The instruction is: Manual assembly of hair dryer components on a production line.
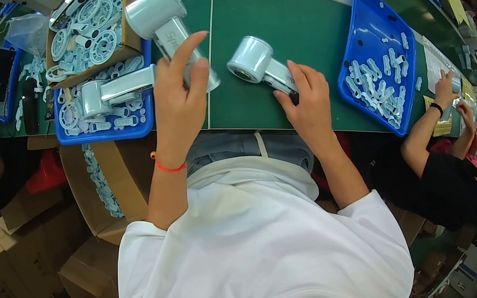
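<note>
My left hand point(177, 99), with an orange band at its wrist, closes thumb and forefinger around the handle of a white handheld device point(156, 11). This one has a thick round head tipped to the upper left, and its glossy surface looks like clear plastic. My right hand point(310, 100) grips the handle end of a second white device point(252, 56) of similar shape. Its cylindrical head points to the upper left over the green table point(265, 1). The exact kind of device cannot be made out. My fingers hide parts of both handles.
At the left, a blue tray point(105, 134) holds white parts, another device point(94, 99) and a cardboard box point(133, 16) of ring-shaped parts. A blue tray point(375, 9) of small white pieces lies at the right. Co-workers sit on both sides; one co-worker's hand point(446, 90) shows at right.
</note>
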Action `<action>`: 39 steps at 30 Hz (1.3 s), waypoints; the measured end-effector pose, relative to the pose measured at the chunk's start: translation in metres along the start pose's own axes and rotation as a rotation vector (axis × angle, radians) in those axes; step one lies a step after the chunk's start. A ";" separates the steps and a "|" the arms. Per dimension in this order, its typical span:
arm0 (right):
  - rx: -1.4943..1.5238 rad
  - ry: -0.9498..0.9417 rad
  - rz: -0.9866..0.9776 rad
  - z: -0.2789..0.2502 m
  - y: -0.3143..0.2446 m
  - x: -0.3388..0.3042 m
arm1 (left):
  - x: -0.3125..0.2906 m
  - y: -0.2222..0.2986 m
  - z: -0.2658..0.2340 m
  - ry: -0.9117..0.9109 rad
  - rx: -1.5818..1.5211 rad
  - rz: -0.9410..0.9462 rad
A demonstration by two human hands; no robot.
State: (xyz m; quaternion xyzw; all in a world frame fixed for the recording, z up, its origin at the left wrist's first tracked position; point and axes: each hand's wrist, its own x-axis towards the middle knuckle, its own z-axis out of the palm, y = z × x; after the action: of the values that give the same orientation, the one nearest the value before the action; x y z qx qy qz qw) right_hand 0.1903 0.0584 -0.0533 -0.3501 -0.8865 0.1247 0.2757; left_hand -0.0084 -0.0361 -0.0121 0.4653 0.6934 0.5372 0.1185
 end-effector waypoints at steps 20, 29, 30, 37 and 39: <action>-0.315 -0.333 0.340 -0.108 0.118 0.020 | -0.064 0.022 0.040 -0.577 -1.058 -0.577; -0.279 -0.050 0.414 -0.117 0.132 0.032 | -0.045 0.016 0.055 -0.575 -0.974 -0.482; -0.277 -0.050 0.411 -0.116 0.131 0.032 | -0.043 0.017 0.058 -0.585 -1.027 -0.512; 1.550 -0.143 0.502 -0.060 0.059 0.026 | -0.040 0.004 0.074 -0.491 -0.972 -0.547; 1.385 -0.098 0.362 -0.039 0.042 0.019 | -0.043 0.005 0.072 -0.454 -0.945 -0.572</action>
State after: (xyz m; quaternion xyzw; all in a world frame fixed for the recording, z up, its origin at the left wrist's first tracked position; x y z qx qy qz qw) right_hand 0.2244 0.1035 -0.0312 -0.2303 -0.5432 0.7180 0.3693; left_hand 0.0650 -0.0234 -0.0510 0.2601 0.4345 0.6212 0.5980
